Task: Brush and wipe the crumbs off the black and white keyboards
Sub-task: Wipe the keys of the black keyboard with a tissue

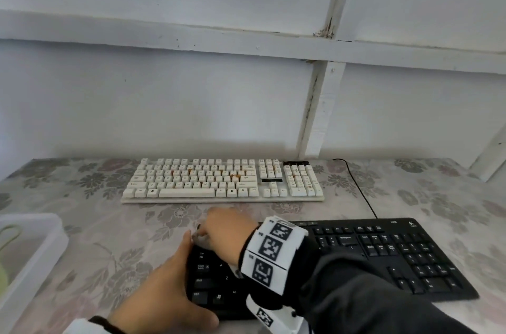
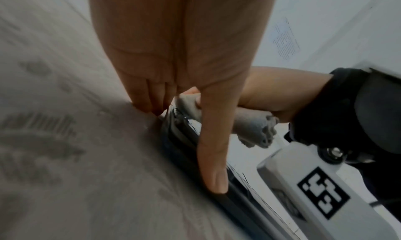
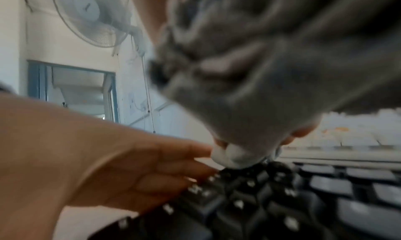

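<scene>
The black keyboard (image 1: 383, 257) lies at the front right of the table. My left hand (image 1: 175, 279) braces its left end, with straight fingers along the side edge and the thumb (image 2: 212, 140) lying on the front edge. My right hand (image 1: 224, 232) grips a bunched grey cloth (image 1: 201, 237) and presses it onto the keyboard's far left corner. In the right wrist view the cloth (image 3: 260, 72) touches the black keys (image 3: 282, 200) beside the left hand's fingers (image 3: 173, 166). The white keyboard (image 1: 219, 180) lies further back with orange crumbs among its keys.
A floral tablecloth (image 1: 109, 237) covers the table. A white plastic tub (image 1: 30, 251) stands at the left edge. A black cable (image 1: 356, 183) runs from the black keyboard toward the wall, past the white keyboard's right end. The wall stands close behind.
</scene>
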A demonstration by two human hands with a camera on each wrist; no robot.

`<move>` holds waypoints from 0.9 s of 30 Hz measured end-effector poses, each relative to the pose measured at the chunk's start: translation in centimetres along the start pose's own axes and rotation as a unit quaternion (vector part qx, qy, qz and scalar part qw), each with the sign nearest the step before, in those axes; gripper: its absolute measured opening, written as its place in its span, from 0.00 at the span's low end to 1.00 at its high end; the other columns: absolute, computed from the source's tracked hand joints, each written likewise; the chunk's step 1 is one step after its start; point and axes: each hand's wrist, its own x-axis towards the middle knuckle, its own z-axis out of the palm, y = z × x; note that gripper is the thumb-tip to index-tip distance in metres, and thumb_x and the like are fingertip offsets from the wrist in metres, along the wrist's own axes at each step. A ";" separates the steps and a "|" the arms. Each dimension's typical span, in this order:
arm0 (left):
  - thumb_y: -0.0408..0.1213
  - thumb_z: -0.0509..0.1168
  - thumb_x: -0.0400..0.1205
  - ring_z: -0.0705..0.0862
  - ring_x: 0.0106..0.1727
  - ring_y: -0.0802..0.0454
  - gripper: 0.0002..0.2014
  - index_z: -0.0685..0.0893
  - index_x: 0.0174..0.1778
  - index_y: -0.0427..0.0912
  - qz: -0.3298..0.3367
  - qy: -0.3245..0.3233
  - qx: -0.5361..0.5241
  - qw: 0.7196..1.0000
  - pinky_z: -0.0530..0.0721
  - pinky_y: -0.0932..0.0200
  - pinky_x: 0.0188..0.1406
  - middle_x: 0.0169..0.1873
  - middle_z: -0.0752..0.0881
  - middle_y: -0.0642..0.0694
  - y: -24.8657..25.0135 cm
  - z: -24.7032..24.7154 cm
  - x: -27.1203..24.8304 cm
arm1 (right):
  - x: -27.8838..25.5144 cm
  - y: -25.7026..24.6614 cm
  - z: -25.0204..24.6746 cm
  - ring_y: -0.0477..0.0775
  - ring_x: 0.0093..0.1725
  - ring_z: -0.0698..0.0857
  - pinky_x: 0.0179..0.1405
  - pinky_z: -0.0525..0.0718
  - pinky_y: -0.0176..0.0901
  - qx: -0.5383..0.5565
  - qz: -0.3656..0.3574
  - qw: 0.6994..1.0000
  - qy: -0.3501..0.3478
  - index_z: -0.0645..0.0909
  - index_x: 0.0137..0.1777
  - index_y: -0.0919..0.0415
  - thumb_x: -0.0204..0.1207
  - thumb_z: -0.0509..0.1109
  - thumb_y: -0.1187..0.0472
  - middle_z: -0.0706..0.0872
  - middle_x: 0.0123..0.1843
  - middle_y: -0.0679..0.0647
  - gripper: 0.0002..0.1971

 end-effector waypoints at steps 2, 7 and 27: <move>0.45 0.81 0.54 0.71 0.55 0.75 0.71 0.28 0.74 0.57 0.006 -0.013 -0.006 1.000 0.72 0.79 0.49 0.51 0.61 0.79 0.1 0.0 -1.0 | -1.6 1.4 0.3 0.52 0.36 0.76 0.46 0.78 0.50 0.008 0.024 1.000 0.001 0.77 0.39 0.66 0.83 0.56 0.57 0.76 0.42 0.53 0.17; 0.52 0.81 0.45 0.69 0.68 0.66 0.75 0.33 0.79 0.57 0.000 -0.037 -0.008 0.999 0.69 0.67 0.69 0.61 0.65 0.72 -0.4 0.1 -1.4 | -6.2 6.0 -0.3 0.56 0.54 0.80 0.67 0.77 0.52 -0.002 0.097 0.995 -0.006 0.84 0.57 0.63 0.84 0.57 0.58 0.78 0.61 0.56 0.15; 0.46 0.81 0.47 0.70 0.53 0.80 0.59 0.40 0.53 0.84 0.029 -0.008 -0.028 0.999 0.72 0.73 0.57 0.54 0.63 0.81 0.0 0.4 -1.7 | -16.4 17.1 -0.9 0.54 0.51 0.83 0.52 0.78 0.42 -0.026 0.253 0.966 0.044 0.85 0.60 0.53 0.84 0.57 0.55 0.80 0.54 0.53 0.15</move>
